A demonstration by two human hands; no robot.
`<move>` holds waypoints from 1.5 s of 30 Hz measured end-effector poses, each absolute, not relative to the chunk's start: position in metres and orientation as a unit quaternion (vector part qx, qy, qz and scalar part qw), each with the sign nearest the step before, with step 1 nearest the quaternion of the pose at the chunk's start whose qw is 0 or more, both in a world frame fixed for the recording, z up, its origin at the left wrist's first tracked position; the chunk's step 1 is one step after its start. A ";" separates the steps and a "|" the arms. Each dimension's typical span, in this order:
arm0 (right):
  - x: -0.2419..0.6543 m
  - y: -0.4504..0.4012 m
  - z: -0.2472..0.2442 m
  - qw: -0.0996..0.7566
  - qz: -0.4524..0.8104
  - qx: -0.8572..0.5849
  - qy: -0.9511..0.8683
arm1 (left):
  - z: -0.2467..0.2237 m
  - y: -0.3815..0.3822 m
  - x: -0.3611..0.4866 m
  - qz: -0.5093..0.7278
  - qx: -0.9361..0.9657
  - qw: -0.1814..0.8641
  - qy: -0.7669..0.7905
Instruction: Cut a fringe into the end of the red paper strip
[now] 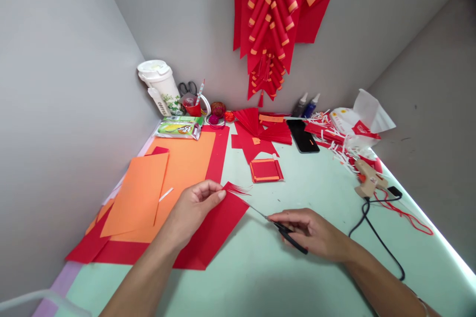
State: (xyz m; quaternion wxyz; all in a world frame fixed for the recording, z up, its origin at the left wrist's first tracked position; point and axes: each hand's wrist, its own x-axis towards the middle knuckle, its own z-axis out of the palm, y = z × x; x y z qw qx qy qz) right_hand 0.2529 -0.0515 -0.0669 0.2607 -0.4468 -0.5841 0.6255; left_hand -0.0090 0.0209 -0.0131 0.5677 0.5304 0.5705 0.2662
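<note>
Between thumb and fingers, my left hand (199, 208) pinches the top corner of a sheet of red paper (213, 235). Thin cut strips (240, 189) fan out to the right from that corner, forming a fringe. My right hand (308, 232) is closed on black-handled scissors (286, 236). Their blades point up and left and lie along the upper edge of the red paper. How far apart the blades stand, I cannot tell. Just beyond the fringe lies a small red rectangle with orange bands (266, 170).
Orange sheets (136, 193) lie over red paper on the left. A phone (303, 136), folded red fans (275, 133) and paper shreds (334, 143) are at the back. A glue gun (369, 178) with its cord sits right. Red firecracker decorations (269, 20) are on the wall.
</note>
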 end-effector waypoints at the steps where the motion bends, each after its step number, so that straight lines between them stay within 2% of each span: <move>1: 0.253 -0.052 -0.067 0.262 0.625 -0.446 -0.585 | -0.013 0.021 -0.009 0.265 0.531 0.568 0.570; 45: 0.251 -0.052 -0.064 0.273 0.626 -0.449 -0.576 | -0.015 0.021 -0.011 0.245 0.538 0.588 0.553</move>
